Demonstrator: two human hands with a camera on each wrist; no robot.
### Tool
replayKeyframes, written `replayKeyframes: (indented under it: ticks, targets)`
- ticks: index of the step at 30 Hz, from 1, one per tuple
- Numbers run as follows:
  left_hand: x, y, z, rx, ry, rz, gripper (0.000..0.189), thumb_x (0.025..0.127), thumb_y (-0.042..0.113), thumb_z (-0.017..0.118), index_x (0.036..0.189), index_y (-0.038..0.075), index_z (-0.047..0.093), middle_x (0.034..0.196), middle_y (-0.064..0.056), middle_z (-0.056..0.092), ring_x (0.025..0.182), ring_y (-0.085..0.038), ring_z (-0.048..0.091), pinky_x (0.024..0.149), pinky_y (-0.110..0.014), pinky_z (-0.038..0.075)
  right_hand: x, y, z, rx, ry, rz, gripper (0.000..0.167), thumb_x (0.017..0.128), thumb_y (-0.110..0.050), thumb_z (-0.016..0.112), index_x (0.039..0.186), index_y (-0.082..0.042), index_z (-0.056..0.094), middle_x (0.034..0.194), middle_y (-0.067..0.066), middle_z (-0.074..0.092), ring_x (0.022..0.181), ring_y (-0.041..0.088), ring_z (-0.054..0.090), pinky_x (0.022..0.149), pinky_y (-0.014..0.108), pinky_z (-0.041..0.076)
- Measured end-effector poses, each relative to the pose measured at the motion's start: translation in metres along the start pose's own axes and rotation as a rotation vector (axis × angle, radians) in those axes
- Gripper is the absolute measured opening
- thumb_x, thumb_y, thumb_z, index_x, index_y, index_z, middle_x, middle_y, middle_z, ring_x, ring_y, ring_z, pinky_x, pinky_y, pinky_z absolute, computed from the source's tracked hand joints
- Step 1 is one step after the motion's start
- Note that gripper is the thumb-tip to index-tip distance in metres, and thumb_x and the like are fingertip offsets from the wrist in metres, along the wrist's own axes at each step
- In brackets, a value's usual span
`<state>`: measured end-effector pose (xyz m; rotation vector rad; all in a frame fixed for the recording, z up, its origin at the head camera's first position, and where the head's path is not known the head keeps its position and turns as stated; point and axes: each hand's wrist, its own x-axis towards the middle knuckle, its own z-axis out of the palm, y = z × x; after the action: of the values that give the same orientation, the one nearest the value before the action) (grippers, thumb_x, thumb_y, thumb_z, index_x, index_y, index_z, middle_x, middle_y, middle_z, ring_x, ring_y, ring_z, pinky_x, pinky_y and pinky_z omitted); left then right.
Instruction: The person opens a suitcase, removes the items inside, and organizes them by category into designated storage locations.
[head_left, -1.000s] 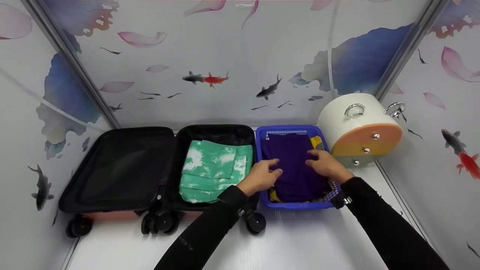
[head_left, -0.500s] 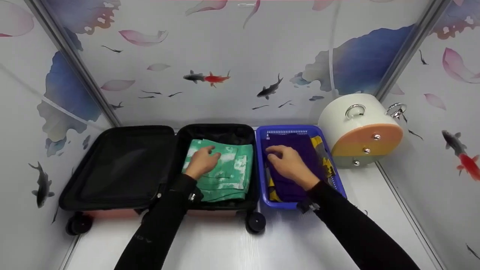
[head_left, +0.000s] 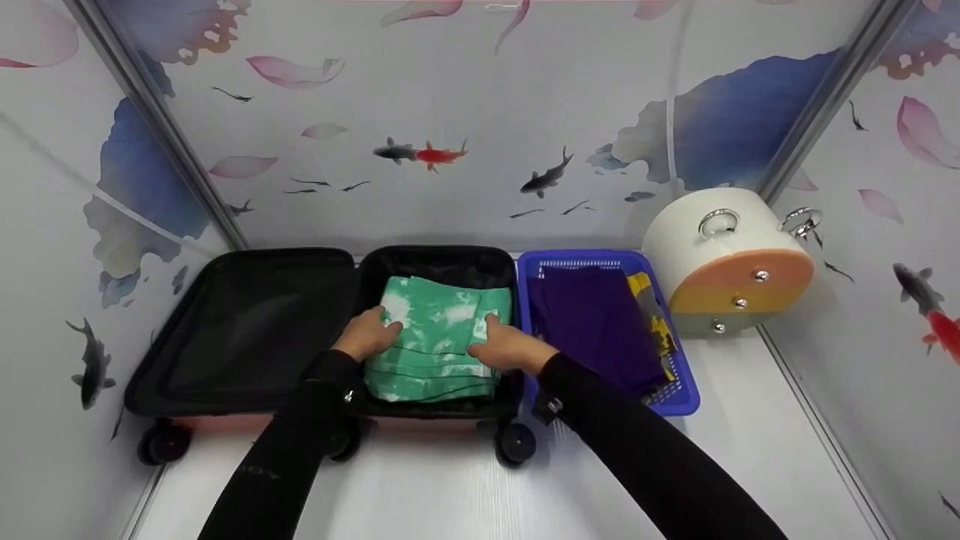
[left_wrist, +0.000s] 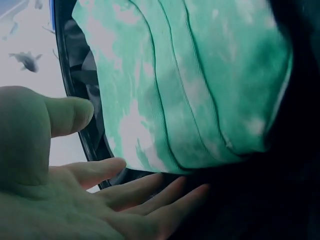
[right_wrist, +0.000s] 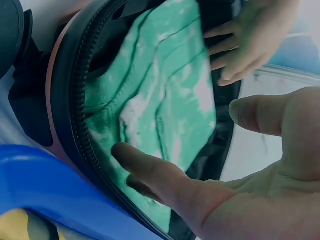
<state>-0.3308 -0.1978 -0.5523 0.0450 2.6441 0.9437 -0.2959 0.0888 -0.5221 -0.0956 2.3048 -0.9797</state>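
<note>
A folded green-and-white tie-dye garment (head_left: 431,322) lies in the right half of an open suitcase (head_left: 442,259). My left hand (head_left: 369,335) is at the garment's left edge. In the left wrist view its fingers (left_wrist: 135,192) are extended along the edge, with the thumb apart. My right hand (head_left: 514,347) reaches over the garment's right side. In the right wrist view its index finger (right_wrist: 150,167) overlaps the cloth, and the thumb stands away from it. Neither hand grips the cloth. Beside the suitcase, a folded dark purple garment (head_left: 585,322) lies in a blue basket (head_left: 686,401).
The suitcase's black left half (head_left: 255,330) lies open on the left. Yellow-and-grey cloth (head_left: 652,315) shows under the purple garment. A white drum-shaped box (head_left: 697,232) with coloured drawers stands behind the basket's right side. Patterned walls enclose the surface.
Both hands have left the purple garment in the basket and moved left to the green garment. The left went first; the right followed across the basket.
</note>
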Motion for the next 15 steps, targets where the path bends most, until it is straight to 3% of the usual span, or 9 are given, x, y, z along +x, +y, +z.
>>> replayKeyframes:
  ticks: [2,4,6,10,12,15]
  targets:
    - [0.002,-0.003,0.0,-0.007,-0.034,-0.031,0.074,0.117,0.036,0.046,0.173,-0.007,0.022,0.179,-0.033,0.026,0.165,-0.052,0.03,0.133,-0.063,0.032,0.007,0.0,0.003,-0.015,-0.011,0.032,0.091,0.115,-0.039,0.055,0.178,-0.01,-0.004,0.125,0.01,0.067,0.057,0.014,0.034,0.076,0.046,0.04]
    - [0.006,-0.007,0.003,-0.009,-0.055,-0.065,0.077,0.116,0.037,0.047,0.173,-0.007,0.019,0.18,-0.033,0.023,0.166,-0.052,0.028,0.134,-0.062,0.031,0.012,0.0,0.006,-0.036,-0.015,0.06,0.092,0.115,-0.039,0.054,0.178,-0.008,-0.006,0.151,0.016,0.063,0.054,0.014,0.036,0.075,0.046,0.042]
    - [0.014,-0.015,0.006,-0.011,-0.051,-0.086,0.079,0.115,0.037,0.049,0.173,-0.006,0.018,0.18,-0.033,0.023,0.166,-0.052,0.028,0.133,-0.063,0.033,0.015,0.001,0.007,-0.051,-0.015,0.079,0.093,0.116,-0.04,0.054,0.177,-0.006,-0.008,0.176,0.021,0.041,0.056,0.015,0.04,0.076,0.047,0.046]
    - [0.034,-0.032,0.01,-0.004,-0.016,-0.071,0.084,0.112,0.037,0.051,0.174,-0.005,0.014,0.179,-0.033,0.024,0.164,-0.054,0.031,0.131,-0.064,0.035,0.019,0.003,0.006,-0.016,-0.01,0.099,0.093,0.115,-0.039,0.052,0.177,-0.005,-0.008,0.183,0.022,0.026,0.064,0.018,0.048,0.084,0.048,0.057]
    - [0.045,-0.037,0.011,0.0,0.015,-0.053,0.086,0.11,0.037,0.052,0.175,-0.004,0.012,0.178,-0.034,0.026,0.162,-0.055,0.033,0.13,-0.064,0.036,0.02,0.004,0.004,0.065,0.005,0.101,0.089,0.114,-0.037,0.053,0.177,-0.004,0.0,0.181,0.02,0.028,0.075,0.017,0.052,0.093,0.049,0.061]
    - [0.039,-0.022,0.005,-0.018,0.061,-0.041,0.086,0.11,0.032,0.053,0.175,-0.004,0.011,0.176,-0.036,0.03,0.159,-0.056,0.038,0.128,-0.064,0.039,0.021,0.005,0.0,0.197,0.022,0.097,0.075,0.112,-0.033,0.053,0.172,0.0,0.023,0.152,0.016,0.049,0.079,0.016,0.044,0.105,0.053,0.061]
